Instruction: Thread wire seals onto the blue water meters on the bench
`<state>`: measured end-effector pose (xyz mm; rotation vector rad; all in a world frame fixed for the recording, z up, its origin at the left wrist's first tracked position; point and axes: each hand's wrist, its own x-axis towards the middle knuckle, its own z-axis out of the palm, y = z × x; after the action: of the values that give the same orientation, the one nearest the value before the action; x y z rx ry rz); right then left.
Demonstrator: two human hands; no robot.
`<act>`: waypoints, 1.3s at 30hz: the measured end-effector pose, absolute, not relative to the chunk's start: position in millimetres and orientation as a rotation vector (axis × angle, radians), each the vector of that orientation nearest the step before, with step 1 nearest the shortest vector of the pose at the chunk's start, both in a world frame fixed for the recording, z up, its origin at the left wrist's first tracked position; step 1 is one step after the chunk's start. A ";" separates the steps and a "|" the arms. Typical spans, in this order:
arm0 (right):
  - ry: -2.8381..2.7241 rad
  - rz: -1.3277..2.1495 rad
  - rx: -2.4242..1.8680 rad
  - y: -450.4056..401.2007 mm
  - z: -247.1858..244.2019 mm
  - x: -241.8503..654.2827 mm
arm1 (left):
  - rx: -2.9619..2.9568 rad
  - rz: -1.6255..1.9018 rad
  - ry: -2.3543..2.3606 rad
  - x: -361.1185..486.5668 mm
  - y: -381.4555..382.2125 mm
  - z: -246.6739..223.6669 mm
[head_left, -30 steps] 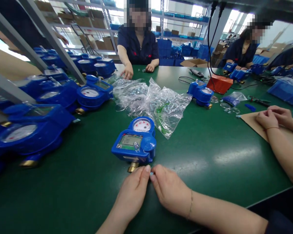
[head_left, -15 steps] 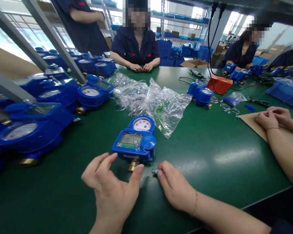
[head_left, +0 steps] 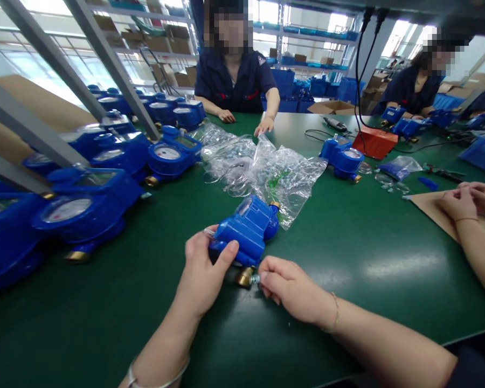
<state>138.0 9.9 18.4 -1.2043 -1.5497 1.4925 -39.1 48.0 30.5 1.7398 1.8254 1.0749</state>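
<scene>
A blue water meter [head_left: 244,229] with brass ends lies tipped on its side, its display turned away from me. My left hand [head_left: 204,264] grips its near left end, thumb on the blue housing. My right hand [head_left: 286,285] pinches a small pale-blue seal [head_left: 254,279] right beside the meter's near brass fitting [head_left: 244,277]. Whether the seal touches the brass, I cannot tell. Just beyond the meter lie clear plastic bags [head_left: 262,164] with small pale and green pieces in them.
Several blue water meters [head_left: 68,210] crowd the left behind grey metal posts [head_left: 117,70]. Another meter [head_left: 341,156] stands by an orange box [head_left: 374,142]. At right, a co-worker's hands [head_left: 464,202] rest over brown cardboard [head_left: 436,210]. A person sits across the green table [head_left: 339,231].
My left hand has closed on the meter and tipped it over, display away from me. My right hand has brought the seal to the brass fitting. The person opposite has reached toward the bags.
</scene>
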 end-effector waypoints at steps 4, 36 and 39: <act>-1.599 1.505 -1.238 13.4 22.1 129.2 | 2.083 1.011 2.115 -44.6 21.4 49.1; -2.545 -0.446 -0.762 4.2 9.4 143.9 | 0.543 0.758 1.250 -0.1 -15.2 15.7; -2.553 -0.443 -0.750 4.0 8.2 144.4 | 0.630 0.753 1.177 -0.4 -17.7 14.7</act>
<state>144.4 4.0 8.2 -0.7497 -2.5527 -0.4431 -0.4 -17.7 14.7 0.6299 1.1771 0.7532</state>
